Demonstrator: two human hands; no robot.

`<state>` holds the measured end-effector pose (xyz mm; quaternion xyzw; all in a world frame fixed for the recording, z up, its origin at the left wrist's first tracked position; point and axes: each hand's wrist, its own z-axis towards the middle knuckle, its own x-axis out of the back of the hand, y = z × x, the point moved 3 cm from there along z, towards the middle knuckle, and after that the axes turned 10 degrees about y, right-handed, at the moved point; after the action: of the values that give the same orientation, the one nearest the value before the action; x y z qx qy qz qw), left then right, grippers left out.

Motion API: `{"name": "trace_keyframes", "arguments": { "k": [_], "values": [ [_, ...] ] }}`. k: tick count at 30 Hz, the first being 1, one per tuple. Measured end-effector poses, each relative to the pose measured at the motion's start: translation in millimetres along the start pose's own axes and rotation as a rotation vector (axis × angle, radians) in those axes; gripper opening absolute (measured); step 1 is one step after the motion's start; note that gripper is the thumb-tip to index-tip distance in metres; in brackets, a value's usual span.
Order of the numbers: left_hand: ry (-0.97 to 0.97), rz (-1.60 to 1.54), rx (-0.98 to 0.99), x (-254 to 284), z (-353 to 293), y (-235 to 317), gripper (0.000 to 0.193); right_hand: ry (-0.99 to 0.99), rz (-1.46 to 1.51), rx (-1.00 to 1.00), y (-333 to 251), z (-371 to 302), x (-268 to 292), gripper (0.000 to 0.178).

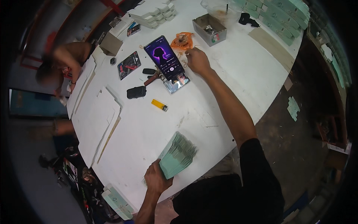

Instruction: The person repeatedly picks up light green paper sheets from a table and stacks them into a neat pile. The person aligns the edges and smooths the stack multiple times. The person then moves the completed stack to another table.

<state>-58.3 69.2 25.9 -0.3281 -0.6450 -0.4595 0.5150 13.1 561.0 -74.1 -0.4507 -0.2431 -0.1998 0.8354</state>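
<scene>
Near the table's front edge, my left hand [156, 177] grips a thick stack of flat light-green cartons [178, 156] by its lower left side. The stack tilts, and its far right edges fan out. My right hand [198, 61] reaches far across the table with its fingers closed beside an orange plastic bag [182, 40]. Thin tan rubber bands [184, 63] lie by those fingertips; what is pinched, if anything, is too small to make out. A lit phone [163, 56] is propped up just left of my right hand.
A yellow lighter [159, 105], a black case [136, 92] and keys [160, 75] lie mid-table. An open grey box [210, 30] stands beyond my right hand. Green cartons [278, 18] are stacked far right. Flat white sheets [99, 123] line the left edge, where another person [69, 61] bends over.
</scene>
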Motion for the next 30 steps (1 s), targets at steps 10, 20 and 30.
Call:
{"name": "trace_keyframes", "arguments": {
  "k": [10,20,30],
  "values": [
    [0.034,0.009,0.007,-6,7,0,0.082,-0.109,-0.043,0.280,-4,32,-17,0.019],
    [0.092,-0.025,-0.022,-1,8,2,0.079,-0.015,0.289,-0.120,17,31,-1,0.022],
    [0.116,-0.074,0.023,1,8,-10,0.071,-0.029,0.225,-0.241,30,-8,70,0.021]
  ]
}}
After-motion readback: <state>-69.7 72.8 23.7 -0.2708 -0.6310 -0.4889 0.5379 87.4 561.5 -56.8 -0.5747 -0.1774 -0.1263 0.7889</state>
